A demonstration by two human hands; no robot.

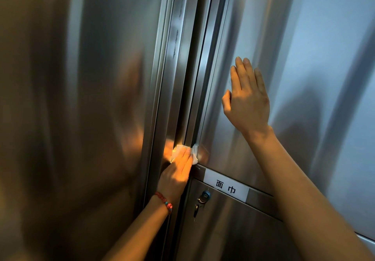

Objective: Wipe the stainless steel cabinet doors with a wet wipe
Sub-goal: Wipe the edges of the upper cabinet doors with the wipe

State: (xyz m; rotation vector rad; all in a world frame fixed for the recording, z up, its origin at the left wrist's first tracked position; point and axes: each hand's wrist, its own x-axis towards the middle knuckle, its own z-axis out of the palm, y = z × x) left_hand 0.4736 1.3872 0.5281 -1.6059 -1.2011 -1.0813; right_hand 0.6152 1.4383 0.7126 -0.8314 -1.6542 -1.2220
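Observation:
Two tall stainless steel cabinet doors fill the view, the left door (81,98) and the right door (304,47), with a dark vertical gap (187,82) between their edges. My left hand (176,171), wearing a red bead bracelet, presses a white wet wipe (193,153) against the door edges at the bottom of the gap, its fingers straight over the wipe. My right hand (247,98) lies flat on the right door with its fingers straight, holding nothing.
Below the right door a white label (226,185) with two printed characters sits on a horizontal steel strip. Under it is a lower door with a lock and a blue-capped key (205,196). A second keyhole (196,210) sits just below.

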